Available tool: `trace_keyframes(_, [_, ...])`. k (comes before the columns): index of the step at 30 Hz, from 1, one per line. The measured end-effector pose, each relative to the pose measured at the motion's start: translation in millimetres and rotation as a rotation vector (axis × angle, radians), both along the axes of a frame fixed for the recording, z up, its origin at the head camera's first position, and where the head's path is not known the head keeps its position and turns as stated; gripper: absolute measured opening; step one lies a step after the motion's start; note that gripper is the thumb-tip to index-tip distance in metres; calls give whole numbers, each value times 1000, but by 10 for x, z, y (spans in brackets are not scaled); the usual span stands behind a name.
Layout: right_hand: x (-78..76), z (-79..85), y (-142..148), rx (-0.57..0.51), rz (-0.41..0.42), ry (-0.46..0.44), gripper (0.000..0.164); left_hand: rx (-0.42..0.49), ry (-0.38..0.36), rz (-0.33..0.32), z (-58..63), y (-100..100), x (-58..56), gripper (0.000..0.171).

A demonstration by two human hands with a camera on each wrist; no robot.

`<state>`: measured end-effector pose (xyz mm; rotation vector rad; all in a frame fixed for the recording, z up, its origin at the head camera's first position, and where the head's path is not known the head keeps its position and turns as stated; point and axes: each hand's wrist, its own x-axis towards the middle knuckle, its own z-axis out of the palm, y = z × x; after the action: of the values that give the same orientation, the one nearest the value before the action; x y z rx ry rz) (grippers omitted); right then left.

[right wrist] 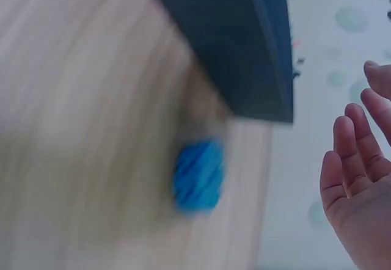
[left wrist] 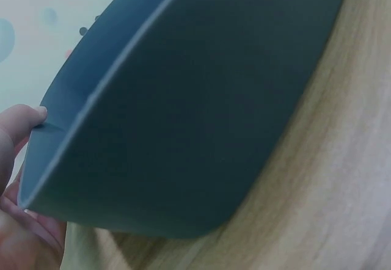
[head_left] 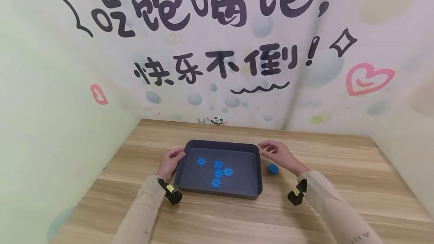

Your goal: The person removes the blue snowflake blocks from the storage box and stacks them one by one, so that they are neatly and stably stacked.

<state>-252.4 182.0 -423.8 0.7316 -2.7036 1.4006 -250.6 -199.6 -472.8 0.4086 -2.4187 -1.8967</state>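
A dark grey rectangular tray (head_left: 242, 182) stands on the wooden table, with several blue notched discs (head_left: 201, 161) inside. My left hand (head_left: 169, 164) grips its left side near the back corner. In the left wrist view, the thumb (left wrist: 24, 120) hooks over the rim while the other fingers lie outside the wall. Close to the tray's back right corner hovers my right hand (head_left: 280, 156), its fingers loosely bent and holding nothing. The right wrist view shows this hand (right wrist: 366, 184) apart from the tray wall. Below it, a blue disc stack (head_left: 273, 169) sits on the table, right of the tray.
Wooden table (head_left: 217, 221) extends around the tray on all sides. Behind it hangs a printed white backdrop (head_left: 190, 104) with black lettering, and pale walls flank both ends. Each wrist carries a small black camera (head_left: 173, 195).
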Motion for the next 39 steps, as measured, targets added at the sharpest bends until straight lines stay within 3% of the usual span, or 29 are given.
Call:
trace_keyframes(7, [42,359,-574,-48,54,12,27,16,7,12,18,0,18,30])
trace_keyframes(14, [-298,113,-958,-17,94,18,26,39,-2,3,19,12,26,31])
trace_keyframes(18, [-406,4,-1170,0,145,47,24,53,-3,-4,21,8,30,31])
trace_keyframes(24, [-478,-128,-1458,69,183,90,22,56,-9,1,19,-4,12,31])
trace_keyframes(39, [-490,-384,-1841,164,251,-119,24,73,-17,26,-1,-4,-9,30])
